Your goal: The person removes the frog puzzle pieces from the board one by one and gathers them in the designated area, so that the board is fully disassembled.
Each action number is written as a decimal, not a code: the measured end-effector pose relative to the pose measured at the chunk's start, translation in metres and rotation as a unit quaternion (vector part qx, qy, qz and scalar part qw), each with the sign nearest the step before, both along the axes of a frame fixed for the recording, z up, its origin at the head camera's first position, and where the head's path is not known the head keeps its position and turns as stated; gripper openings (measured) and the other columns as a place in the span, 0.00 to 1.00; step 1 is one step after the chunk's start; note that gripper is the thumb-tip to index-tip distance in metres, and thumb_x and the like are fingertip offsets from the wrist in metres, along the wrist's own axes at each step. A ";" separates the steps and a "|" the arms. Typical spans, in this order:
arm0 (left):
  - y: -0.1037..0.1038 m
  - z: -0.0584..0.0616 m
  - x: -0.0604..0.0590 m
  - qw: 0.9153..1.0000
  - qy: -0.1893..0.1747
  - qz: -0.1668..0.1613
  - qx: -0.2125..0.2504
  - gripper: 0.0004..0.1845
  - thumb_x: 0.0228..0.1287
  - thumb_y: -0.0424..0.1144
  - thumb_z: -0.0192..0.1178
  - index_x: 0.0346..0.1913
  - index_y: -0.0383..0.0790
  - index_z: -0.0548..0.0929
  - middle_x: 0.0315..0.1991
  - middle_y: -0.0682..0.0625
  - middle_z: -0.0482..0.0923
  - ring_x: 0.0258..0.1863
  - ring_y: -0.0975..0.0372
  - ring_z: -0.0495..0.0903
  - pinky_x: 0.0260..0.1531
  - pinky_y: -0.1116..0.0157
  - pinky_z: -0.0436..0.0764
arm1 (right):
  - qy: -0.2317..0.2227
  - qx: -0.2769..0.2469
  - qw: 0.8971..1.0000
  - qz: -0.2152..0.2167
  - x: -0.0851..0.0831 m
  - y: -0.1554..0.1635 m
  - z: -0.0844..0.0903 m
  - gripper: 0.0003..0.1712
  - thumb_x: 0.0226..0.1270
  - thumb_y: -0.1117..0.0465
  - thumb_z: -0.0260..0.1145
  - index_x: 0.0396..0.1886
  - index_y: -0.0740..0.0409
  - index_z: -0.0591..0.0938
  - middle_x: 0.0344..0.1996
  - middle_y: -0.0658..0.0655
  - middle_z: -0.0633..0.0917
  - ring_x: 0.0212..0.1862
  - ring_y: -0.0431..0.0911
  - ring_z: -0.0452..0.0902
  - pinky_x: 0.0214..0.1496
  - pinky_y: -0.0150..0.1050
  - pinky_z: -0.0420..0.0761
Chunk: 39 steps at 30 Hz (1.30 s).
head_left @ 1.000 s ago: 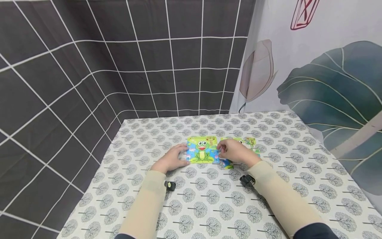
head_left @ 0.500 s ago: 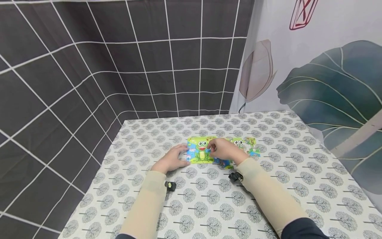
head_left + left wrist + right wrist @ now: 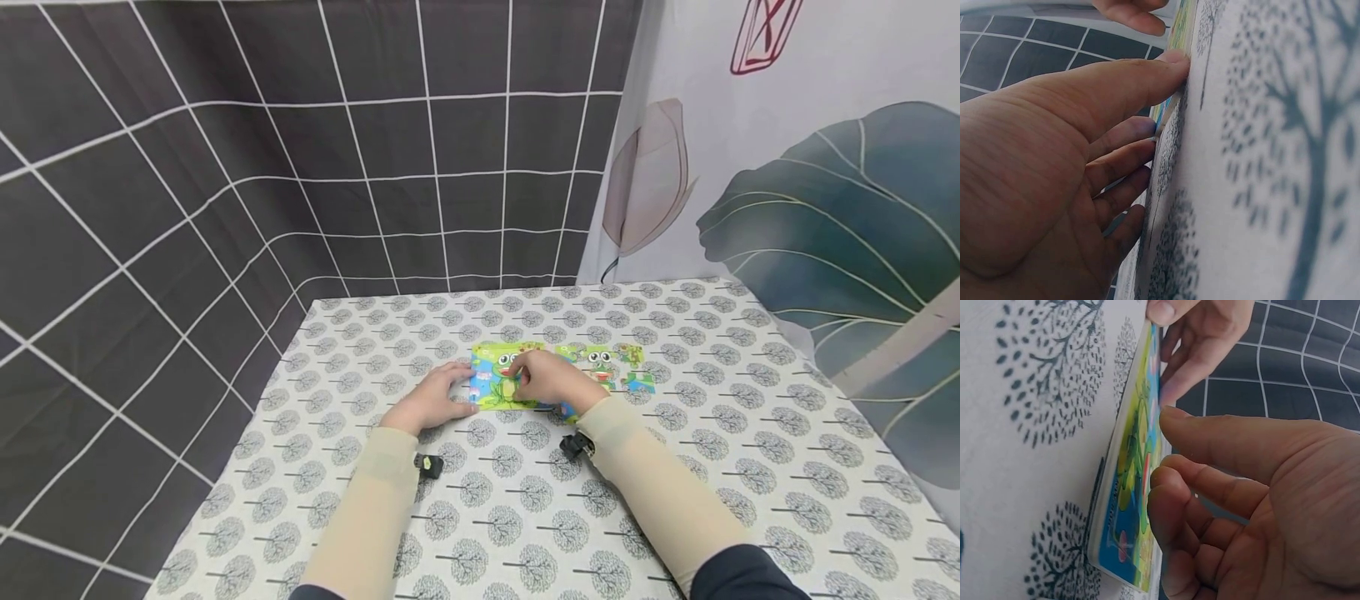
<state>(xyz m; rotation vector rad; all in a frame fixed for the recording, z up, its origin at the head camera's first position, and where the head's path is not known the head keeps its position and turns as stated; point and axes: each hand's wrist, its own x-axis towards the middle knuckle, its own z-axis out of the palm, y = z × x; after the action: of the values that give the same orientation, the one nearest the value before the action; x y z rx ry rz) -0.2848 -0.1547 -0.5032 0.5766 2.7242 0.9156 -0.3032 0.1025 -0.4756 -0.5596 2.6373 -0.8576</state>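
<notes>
A: On the tree-printed tablecloth, near its middle, a flat, brightly printed frog puzzle board in green, blue and yellow is seen lying face up. How is it being held?

B: It is steadied at its left edge by the left hand, whose straight fingers are pressed against the rim in the left wrist view. The right hand is laid over the picture, its relaxed fingertips touching the printed face; nothing is pinched or gripped by either hand.

A: How would the board be judged to handle?

B: It looks thin, stiff and light, probably card or thin wood. A glossy face is suggested in the right wrist view, so sliding under a fingertip could be expected. A hold by the opposite edges would seem safest, since a flat board offers little else to grasp.

A: And around it?

B: More frog-printed puzzle pieces lie just beside it on the right. Behind the table, a dark grid-patterned cloth and a leaf-printed curtain are hung.
</notes>
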 end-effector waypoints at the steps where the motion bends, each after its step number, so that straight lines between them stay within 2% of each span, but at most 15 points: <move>1: 0.000 0.000 0.000 1.000 0.000 0.000 0.000 0.41 0.63 0.48 0.75 0.77 0.46 0.72 0.81 0.51 0.61 0.80 0.51 0.56 0.79 0.45 0.55 | -0.003 0.000 1.000 0.000 0.000 0.000 -0.001 0.25 0.60 0.61 0.79 0.57 0.58 0.86 0.28 0.52 0.83 0.26 0.42 0.75 0.30 0.38 0.79; 7: 0.000 0.000 -0.001 1.000 -0.003 0.002 0.003 0.41 0.63 0.49 0.75 0.77 0.46 0.72 0.81 0.52 0.61 0.80 0.51 0.56 0.79 0.45 0.56 | -0.013 -0.002 1.000 0.001 0.002 0.000 -0.003 0.25 0.60 0.61 0.80 0.57 0.57 0.85 0.29 0.52 0.83 0.27 0.43 0.76 0.30 0.37 0.80; 14: -0.001 0.000 -0.002 1.000 -0.003 0.005 0.000 0.42 0.62 0.50 0.75 0.77 0.45 0.72 0.81 0.50 0.61 0.80 0.49 0.57 0.78 0.44 0.57 | 0.002 0.013 1.000 0.008 0.002 -0.002 -0.005 0.23 0.59 0.58 0.81 0.54 0.56 0.87 0.29 0.50 0.82 0.30 0.44 0.77 0.34 0.39 0.81; 23: -0.001 0.001 -0.001 1.000 -0.005 0.003 -0.003 0.42 0.62 0.50 0.75 0.77 0.46 0.71 0.81 0.51 0.60 0.80 0.50 0.56 0.79 0.45 0.56 | 0.010 0.024 1.000 0.008 0.002 -0.004 -0.011 0.20 0.59 0.59 0.81 0.51 0.53 0.87 0.30 0.50 0.82 0.30 0.43 0.76 0.35 0.38 0.80; 31: 0.000 0.001 -0.001 1.000 0.001 0.001 -0.006 0.42 0.62 0.50 0.75 0.77 0.45 0.71 0.81 0.49 0.60 0.80 0.50 0.57 0.79 0.45 0.57 | 0.008 0.028 1.000 0.013 0.004 -0.005 -0.009 0.21 0.58 0.58 0.82 0.50 0.53 0.86 0.29 0.50 0.81 0.29 0.44 0.76 0.33 0.39 0.79; 39: 0.000 0.001 -0.001 1.000 0.002 0.000 -0.007 0.42 0.63 0.50 0.75 0.77 0.45 0.71 0.81 0.50 0.61 0.80 0.50 0.56 0.79 0.45 0.56 | 0.015 0.028 0.999 0.018 0.004 -0.006 -0.009 0.16 0.59 0.59 0.81 0.45 0.53 0.87 0.29 0.50 0.81 0.30 0.44 0.75 0.36 0.41 0.79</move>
<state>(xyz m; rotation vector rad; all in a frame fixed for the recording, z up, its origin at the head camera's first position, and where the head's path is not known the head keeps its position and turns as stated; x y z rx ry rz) -0.2853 -0.1550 -0.5027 0.5763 2.7322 0.8948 -0.2989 0.0965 -0.4841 -0.6084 2.6598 -0.7684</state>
